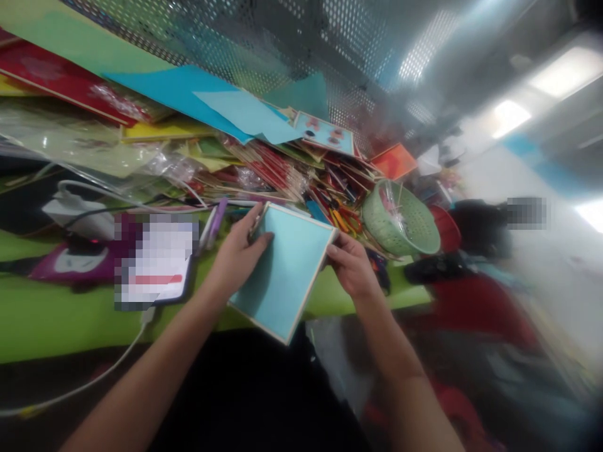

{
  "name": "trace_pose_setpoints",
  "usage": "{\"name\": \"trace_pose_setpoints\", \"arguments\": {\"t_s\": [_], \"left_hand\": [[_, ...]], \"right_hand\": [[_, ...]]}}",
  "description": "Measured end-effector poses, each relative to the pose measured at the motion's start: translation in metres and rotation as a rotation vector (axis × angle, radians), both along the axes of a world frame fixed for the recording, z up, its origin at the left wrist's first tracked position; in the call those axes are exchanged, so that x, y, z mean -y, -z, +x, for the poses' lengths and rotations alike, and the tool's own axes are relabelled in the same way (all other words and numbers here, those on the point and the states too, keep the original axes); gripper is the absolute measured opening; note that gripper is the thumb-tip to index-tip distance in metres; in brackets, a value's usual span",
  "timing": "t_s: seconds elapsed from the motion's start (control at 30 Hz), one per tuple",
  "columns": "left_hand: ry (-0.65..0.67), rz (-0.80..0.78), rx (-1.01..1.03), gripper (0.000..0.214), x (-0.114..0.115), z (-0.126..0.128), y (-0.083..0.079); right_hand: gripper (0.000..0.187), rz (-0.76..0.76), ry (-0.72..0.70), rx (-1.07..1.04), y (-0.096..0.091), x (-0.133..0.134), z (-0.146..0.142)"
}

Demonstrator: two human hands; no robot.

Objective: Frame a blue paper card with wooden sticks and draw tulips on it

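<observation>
A light blue panel with a thin pale frame [287,270] is held tilted above the front edge of the green table. My left hand [242,251] grips its left side, with the thumb lying over the blue face and the fingers partly hidden along the edge. At the upper right corner, my right hand [351,263] pinches the frame between thumb and fingers. Close behind the panel lie orange-handled scissors or pliers [346,220], too blurred to tell which. Purple and white pens [217,220] rest left of my left hand.
Left on the green table [56,326] are a phone with a cable [162,260] and a purple power strip [80,260]. A green basket [400,216] stands at right. Behind lie bundled sticks [268,166], blue sheets [188,94] and a small picture panel [324,133]. A person [485,226] is farther right.
</observation>
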State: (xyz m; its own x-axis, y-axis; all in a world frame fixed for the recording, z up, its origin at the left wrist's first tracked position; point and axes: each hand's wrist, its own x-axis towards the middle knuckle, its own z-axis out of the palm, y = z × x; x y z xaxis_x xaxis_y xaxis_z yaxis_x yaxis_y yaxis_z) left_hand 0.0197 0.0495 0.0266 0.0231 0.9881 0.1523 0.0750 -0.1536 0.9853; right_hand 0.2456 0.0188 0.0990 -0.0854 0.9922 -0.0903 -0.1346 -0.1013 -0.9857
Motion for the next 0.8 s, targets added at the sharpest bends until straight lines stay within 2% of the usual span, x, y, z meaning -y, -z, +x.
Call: {"name": "trace_pose_setpoints", "arguments": {"t_s": [0.17,0.43,0.8], "left_hand": [[0.071,0.089,-0.174,0.066,0.003,0.011,0.000],[0.235,0.044,-0.308,0.074,0.011,0.028,-0.015],[0.400,0.172,-0.448,0.094,0.035,0.027,-0.038]], "right_hand": [[0.036,0.017,0.030,-0.068,0.006,0.003,0.003],[0.035,0.071,0.089,-0.116,0.008,0.004,0.001],[0.032,0.046,0.050,-0.137,0.013,0.000,-0.008]]}}
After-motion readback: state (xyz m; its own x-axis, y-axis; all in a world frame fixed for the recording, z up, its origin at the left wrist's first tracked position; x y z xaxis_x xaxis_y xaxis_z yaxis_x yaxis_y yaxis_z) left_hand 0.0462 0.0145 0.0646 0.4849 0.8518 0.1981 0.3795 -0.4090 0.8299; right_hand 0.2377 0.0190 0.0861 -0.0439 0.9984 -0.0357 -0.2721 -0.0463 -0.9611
